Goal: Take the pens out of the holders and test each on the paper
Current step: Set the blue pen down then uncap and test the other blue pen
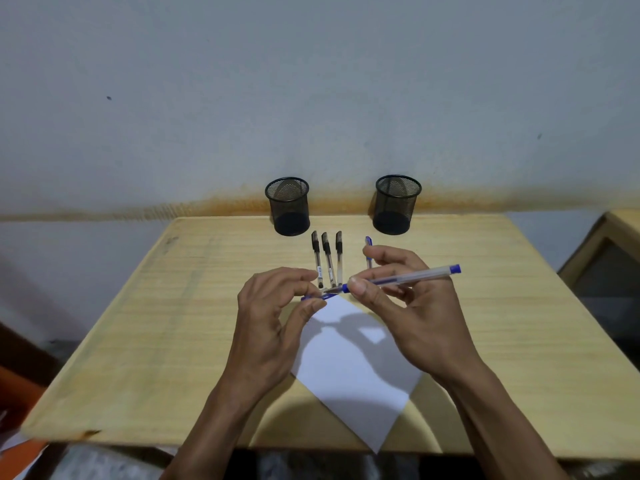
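My right hand (401, 299) grips a blue pen (412, 277) by its clear barrel, its bare tip pointing left. My left hand (277, 313) pinches the pen's blue cap (317, 297) just off that tip. Both hover over the top corner of a white paper (356, 368) lying askew on the wooden table (156, 323). Three black pens (327, 258) lie side by side beyond my hands, and another blue pen (369, 251) lies to their right, partly hidden by my right fingers. Two black mesh holders, left (288, 206) and right (396, 204), stand at the table's far edge with no pens showing inside.
A pale wall rises right behind the holders. Another wooden piece of furniture (609, 244) stands to the right of the table. Orange and white items (20, 448) lie past the table's near left corner.
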The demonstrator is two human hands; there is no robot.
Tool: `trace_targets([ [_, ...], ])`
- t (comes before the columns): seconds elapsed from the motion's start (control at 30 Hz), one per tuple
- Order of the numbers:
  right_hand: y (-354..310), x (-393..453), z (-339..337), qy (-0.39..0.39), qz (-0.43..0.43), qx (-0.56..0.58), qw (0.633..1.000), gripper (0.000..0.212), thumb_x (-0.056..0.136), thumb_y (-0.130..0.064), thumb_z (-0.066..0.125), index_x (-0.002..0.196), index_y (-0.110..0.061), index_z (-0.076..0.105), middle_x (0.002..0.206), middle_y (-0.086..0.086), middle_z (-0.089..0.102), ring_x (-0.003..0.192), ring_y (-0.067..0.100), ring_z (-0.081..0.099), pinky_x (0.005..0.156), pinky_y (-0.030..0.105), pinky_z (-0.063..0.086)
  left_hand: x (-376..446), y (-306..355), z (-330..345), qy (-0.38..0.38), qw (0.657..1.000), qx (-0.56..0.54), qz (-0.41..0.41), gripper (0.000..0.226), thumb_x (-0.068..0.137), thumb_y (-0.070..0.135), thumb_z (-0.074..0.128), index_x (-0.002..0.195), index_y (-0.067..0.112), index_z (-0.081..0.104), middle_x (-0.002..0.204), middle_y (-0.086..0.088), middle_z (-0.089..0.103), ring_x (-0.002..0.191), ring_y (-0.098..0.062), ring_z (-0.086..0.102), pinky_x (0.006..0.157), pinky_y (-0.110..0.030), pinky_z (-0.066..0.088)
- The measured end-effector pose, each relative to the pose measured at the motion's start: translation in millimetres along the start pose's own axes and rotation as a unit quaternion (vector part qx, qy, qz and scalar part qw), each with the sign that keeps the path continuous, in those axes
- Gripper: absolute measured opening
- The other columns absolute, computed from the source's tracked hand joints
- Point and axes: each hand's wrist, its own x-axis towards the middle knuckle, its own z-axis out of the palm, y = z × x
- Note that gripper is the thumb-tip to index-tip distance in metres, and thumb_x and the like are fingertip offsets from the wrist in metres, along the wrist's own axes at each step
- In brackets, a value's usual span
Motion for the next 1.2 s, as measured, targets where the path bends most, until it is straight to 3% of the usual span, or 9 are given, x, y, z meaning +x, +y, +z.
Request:
trace_targets([
  [0.33, 0.4, 2.5, -5.7, -0.001, -0.003, -0.006, 1.000, 0.021, 0.070, -0.046, 0.077, 0.082, -0.029, 0.081, 0.120, -0.013, 0.065, 0.115, 0.006, 0.064, 0.095, 0.050, 0.054, 4.7, 6.0, 0.8, -0.015, 1.000, 0.006, 0.019, 0.016, 0.092, 0.036, 0.062, 0.098, 0.026, 0.072, 0.109, 0.020, 0.068, 0.109, -0.011, 0.061, 0.094, -0.051, 0.045],
  [0.53, 7.1, -3.0, -1.2, 0.013, 0.008, -0.005, 1.000, 0.013, 0.074, -0.039, 0.080, 0.082, -0.029, 0.081, 0.110, -0.017, 0.070, 0.107, 0.006, 0.068, 0.087, 0.046, 0.058, 4.7, 17.8, 6.7, -0.037, 0.999, 0.003, 0.014, 0.018, 0.092, 0.034, 0.061, 0.096, 0.022, 0.074, 0.093, 0.017, 0.069, 0.092, -0.011, 0.060, 0.087, -0.038, 0.047],
  [0.6, 10.1, -4.5, 1.6, 0.022, 0.012, 0.001, 1.000, 0.012, 0.076, -0.036, 0.080, 0.082, -0.026, 0.081, 0.104, -0.017, 0.071, 0.104, 0.006, 0.068, 0.084, 0.046, 0.059, 4.5, 18.5, 9.1, -0.044, 0.999, -0.007, 0.013, 0.019, 0.092, 0.030, 0.061, 0.095, 0.017, 0.075, 0.090, 0.012, 0.070, 0.088, -0.013, 0.061, 0.094, -0.035, 0.046],
  [0.7, 9.9, -4.8, 1.0, 0.015, 0.004, 0.020, 1.000, 0.008, 0.077, -0.027, 0.081, 0.081, -0.021, 0.080, 0.097, -0.014, 0.073, 0.097, 0.006, 0.070, 0.074, 0.033, 0.060, 5.5, 17.5, 11.6, -0.049, 0.999, -0.011, 0.018, 0.020, 0.092, 0.028, 0.061, 0.094, 0.014, 0.076, 0.088, 0.009, 0.071, 0.086, -0.009, 0.063, 0.109, -0.030, 0.038],
  [0.8, 9.5, -2.6, -9.7, 0.012, 0.023, 0.064, 0.998, 0.016, 0.067, -0.028, 0.084, 0.080, -0.019, 0.080, 0.086, -0.008, 0.077, 0.086, 0.005, 0.072, 0.071, 0.025, 0.059, 12.7, 16.2, 11.0, -0.059, 0.998, -0.007, 0.032, 0.019, 0.091, 0.031, 0.063, 0.094, 0.017, 0.076, 0.087, 0.011, 0.071, 0.083, -0.014, 0.062, 0.094, -0.024, 0.043],
  [0.93, 2.1, 1.9, -36.5, 0.050, 0.028, 0.128, 0.990, 0.017, 0.062, -0.023, 0.091, 0.074, -0.018, 0.080, 0.071, -0.002, 0.076, 0.064, 0.006, 0.066, 0.063, 0.020, 0.053, 21.1, 10.8, 8.2, -0.062, 0.998, -0.004, 0.023, 0.021, 0.089, 0.036, 0.063, 0.096, 0.021, 0.076, 0.089, 0.020, 0.069, 0.086, -0.008, 0.059, 0.077, -0.026, 0.047],
  [1.03, -3.0, 6.0, -52.7, 0.017, -0.031, -0.064, 0.997, 0.010, 0.070, -0.024, 0.089, 0.074, -0.020, 0.081, 0.070, -0.008, 0.077, 0.066, 0.002, 0.067, 0.062, 0.017, 0.048, 23.8, 6.2, 8.3, -0.073, 0.997, 0.001, 0.019, 0.023, 0.089, 0.038, 0.061, 0.097, 0.022, 0.076, 0.090, 0.021, 0.069, 0.088, -0.010, 0.060, 0.077, -0.029, 0.048],
  [1.1, 0.5, 9.5, -56.2, 0.019, -0.091, -0.229, 0.969, 0.011, 0.073, -0.035, 0.088, 0.078, -0.029, 0.081, 0.073, -0.014, 0.075, 0.074, 0.007, 0.067, 0.065, 0.024, 0.048, 27.4, 7.0, 11.4, -0.082, 0.996, 0.009, 0.019, 0.025, 0.089, 0.040, 0.060, 0.097, 0.022, 0.076, 0.089, 0.022, 0.067, 0.088, -0.012, 0.059, 0.077, -0.030, 0.047],
  [1.2, 5.2, 13.4, -54.5, 0.030, -0.154, -0.377, 0.913, 0.012, 0.078, -0.044, 0.081, 0.083, -0.033, 0.080, 0.076, -0.015, 0.073, 0.081, 0.018, 0.063, 0.063, 0.033, 0.046, 34.8, 10.5, 18.5, -0.092, 0.995, 0.026, 0.029, 0.029, 0.089, 0.042, 0.058, 0.097, 0.020, 0.076, 0.087, 0.016, 0.067, 0.087, -0.012, 0.058, 0.076, -0.033, 0.048],
])
